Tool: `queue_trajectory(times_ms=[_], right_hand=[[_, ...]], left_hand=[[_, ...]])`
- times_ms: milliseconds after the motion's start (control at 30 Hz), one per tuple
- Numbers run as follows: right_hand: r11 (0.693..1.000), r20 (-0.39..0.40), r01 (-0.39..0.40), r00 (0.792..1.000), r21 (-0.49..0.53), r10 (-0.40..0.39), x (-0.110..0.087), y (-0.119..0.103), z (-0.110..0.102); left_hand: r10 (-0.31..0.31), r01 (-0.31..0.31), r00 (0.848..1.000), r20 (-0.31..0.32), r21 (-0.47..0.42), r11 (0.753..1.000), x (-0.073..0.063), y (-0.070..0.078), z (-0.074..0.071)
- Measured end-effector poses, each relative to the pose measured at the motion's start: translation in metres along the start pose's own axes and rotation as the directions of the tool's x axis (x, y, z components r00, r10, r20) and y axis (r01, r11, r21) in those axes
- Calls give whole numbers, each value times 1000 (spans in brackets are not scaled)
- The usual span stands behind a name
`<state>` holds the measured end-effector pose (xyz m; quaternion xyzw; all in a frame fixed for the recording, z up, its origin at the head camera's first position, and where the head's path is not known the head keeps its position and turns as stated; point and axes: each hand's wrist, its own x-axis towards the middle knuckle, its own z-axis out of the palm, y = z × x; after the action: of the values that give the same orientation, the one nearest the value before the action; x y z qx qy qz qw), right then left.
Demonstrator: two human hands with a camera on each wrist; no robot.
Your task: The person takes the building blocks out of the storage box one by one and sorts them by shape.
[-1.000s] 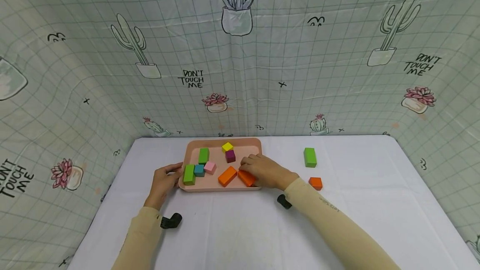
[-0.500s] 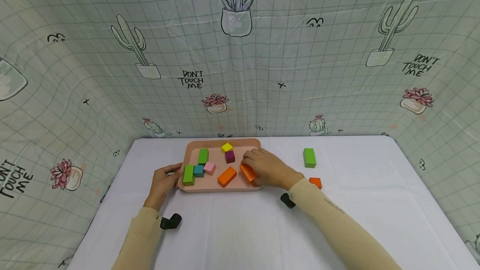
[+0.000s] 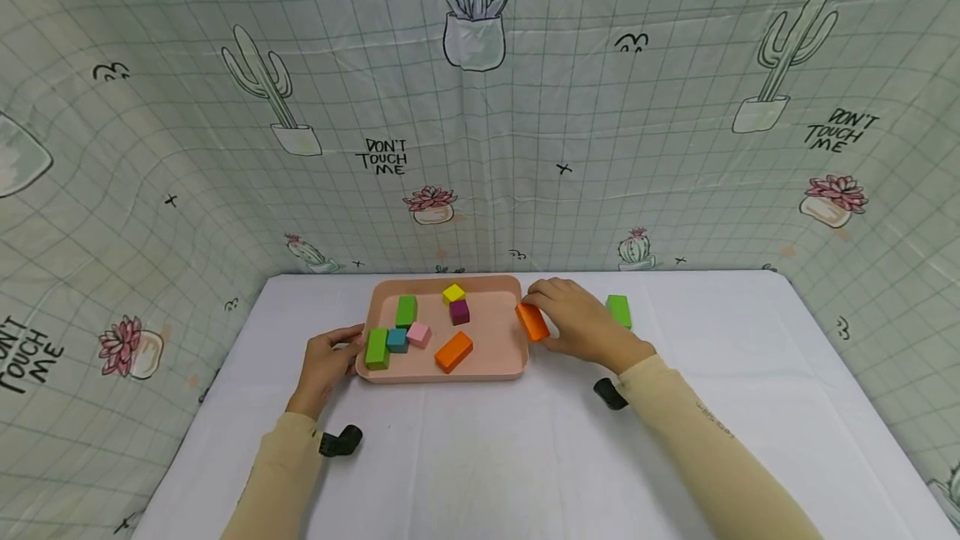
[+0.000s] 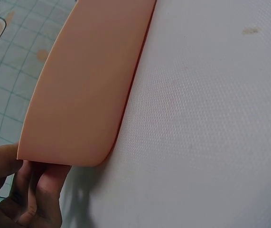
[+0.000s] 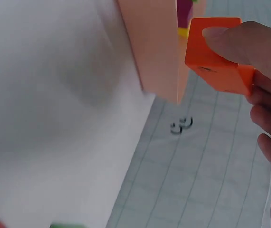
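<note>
In the head view, my right hand (image 3: 585, 322) pinches an orange block (image 3: 532, 322) just over the right rim of a pink tray (image 3: 491, 352). The right wrist view shows the thumb on one face of this orange block (image 5: 216, 57) and the fingers behind it. At the tray's left end, my left hand (image 3: 324, 365) grips the rim; the left wrist view has its thumb and curled fingers at the end of the tray (image 4: 83, 90). Inside the tray lie another orange block (image 3: 453, 352), two green blocks (image 3: 377, 349), and blue (image 3: 397, 341), pink (image 3: 419, 334), purple (image 3: 460, 312) and yellow (image 3: 453, 294) ones.
A green block (image 3: 619, 311) stands on the white table (image 3: 465, 457) to the right of the tray, partly behind my right hand. Black wrist-camera parts (image 3: 341, 442) stick out from the cuffs. A patterned cloth (image 3: 525, 123) hangs behind the table.
My right hand has lifted the orange block from the tray's right end and carried it right, over the rim. A smaller orange block on the table is now hidden behind the right arm.
</note>
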<state>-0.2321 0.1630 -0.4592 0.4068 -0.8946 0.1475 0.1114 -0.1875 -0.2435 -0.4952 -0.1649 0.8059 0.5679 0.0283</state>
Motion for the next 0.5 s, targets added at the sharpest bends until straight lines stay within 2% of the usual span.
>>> queue_trajectory(times_ms=[133, 500], right_hand=[[999, -41, -30, 999, -16, 29, -16, 13, -9], [981, -57, -190, 981, -45, 188, -62, 42, -30]], left_hand=[[0, 0, 1000, -1, 0, 1000, 0, 1, 1], [-12, 12, 1000, -9, 14, 1000, -1, 2, 2]])
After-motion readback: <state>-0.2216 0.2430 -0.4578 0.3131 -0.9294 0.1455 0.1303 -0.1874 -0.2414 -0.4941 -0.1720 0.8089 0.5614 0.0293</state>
